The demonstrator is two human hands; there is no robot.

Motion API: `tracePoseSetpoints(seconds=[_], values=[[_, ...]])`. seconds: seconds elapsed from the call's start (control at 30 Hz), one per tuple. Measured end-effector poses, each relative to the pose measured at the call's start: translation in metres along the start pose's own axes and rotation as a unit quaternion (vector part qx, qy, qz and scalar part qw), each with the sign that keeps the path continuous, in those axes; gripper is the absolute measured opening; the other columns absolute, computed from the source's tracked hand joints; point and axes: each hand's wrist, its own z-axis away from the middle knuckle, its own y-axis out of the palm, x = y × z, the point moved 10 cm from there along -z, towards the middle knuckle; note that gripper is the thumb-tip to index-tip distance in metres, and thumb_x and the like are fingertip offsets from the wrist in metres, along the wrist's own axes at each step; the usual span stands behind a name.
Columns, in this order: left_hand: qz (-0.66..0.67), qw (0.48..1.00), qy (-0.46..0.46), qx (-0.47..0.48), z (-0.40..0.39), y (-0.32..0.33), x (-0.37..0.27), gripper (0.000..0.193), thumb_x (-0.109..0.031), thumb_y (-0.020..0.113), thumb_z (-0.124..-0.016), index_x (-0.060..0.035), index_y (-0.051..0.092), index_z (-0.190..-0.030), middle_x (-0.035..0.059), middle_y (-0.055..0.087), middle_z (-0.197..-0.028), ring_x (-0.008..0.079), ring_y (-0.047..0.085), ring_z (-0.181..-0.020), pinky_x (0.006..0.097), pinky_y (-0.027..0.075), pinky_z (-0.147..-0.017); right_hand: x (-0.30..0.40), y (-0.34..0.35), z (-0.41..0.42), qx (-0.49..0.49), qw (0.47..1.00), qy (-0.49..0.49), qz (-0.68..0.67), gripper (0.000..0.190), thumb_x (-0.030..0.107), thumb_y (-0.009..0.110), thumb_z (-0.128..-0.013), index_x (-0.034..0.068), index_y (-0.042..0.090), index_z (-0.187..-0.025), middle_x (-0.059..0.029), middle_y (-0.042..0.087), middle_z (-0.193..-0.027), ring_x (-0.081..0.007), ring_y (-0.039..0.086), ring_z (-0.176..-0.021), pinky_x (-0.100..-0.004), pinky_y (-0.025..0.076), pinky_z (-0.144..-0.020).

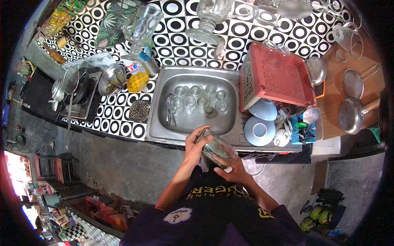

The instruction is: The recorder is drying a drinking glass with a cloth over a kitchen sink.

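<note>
My left hand (194,146) grips one end of a clear glass jar (220,147), its thumb lying across that end. Around the other end, my right hand (232,170) has its fingers wrapped. The jar is tilted, held just over the sink's front edge and close to my shirt. Something greenish and textured shows through the glass; I cannot tell what it is. Beyond my hands, in the stainless steel sink (197,126), several small glasses (190,103) stand in rough rows. Metal spoons (169,110) rest at the basin's left side.
An upturned red plastic basket (284,78) sits right of the sink, behind light blue bowls (260,130) and a blue cutlery basket (303,129). Left are a mesh scrubber (139,110), a yellow-filled container (137,82) and a stove with a wok (81,89). Glassware (206,21) appears along the top.
</note>
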Motion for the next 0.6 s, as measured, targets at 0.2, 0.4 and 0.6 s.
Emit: tracePoseSetpoints(seconds=[0.2, 0.4, 0.6], values=[[0.02, 0.999, 0.04, 0.01, -0.002, -0.005, -0.009, 0.038, -0.017, 0.062, -0.075, -0.0006, 0.057, -0.109, 0.0025, 0.057, -0.095, 0.0105, 0.051, -0.088, 0.0222, 0.038, -0.08, -0.02, 0.031, 0.007, -0.027, 0.447, 0.254, -0.857, 0.086, 0.041, 0.062, -0.076, 0.01, 0.017, -0.142, -0.0129, 0.042, -0.132, -0.0171, 0.054, -0.101, -0.0261, 0.049, -0.061], [-0.005, 0.998, 0.052, 0.023, -0.001, 0.002, -0.015, 0.038, -0.015, 0.062, -0.075, -0.0004, 0.057, -0.111, 0.0027, 0.058, -0.095, 0.0111, 0.051, -0.088, 0.0237, 0.039, -0.081, -0.04, 0.031, 0.026, 0.035, 0.798, 0.326, -0.505, 0.066, 0.023, 0.065, -0.075, 0.007, 0.039, -0.133, -0.0164, 0.041, -0.132, -0.0292, 0.051, -0.108, -0.0385, 0.048, -0.077], [0.055, 0.998, -0.014, -0.028, 0.005, 0.001, 0.0, 0.039, -0.014, 0.062, -0.075, 0.0, 0.056, -0.111, 0.0036, 0.057, -0.096, 0.0117, 0.051, -0.089, 0.0243, 0.039, -0.081, 0.001, -0.013, -0.01, -0.03, 0.998, 0.024, -0.052, 0.052, 0.014, 0.067, -0.073, 0.01, 0.051, -0.122, -0.0204, 0.047, -0.122, -0.0353, 0.047, -0.113, -0.041, 0.039, -0.094]])
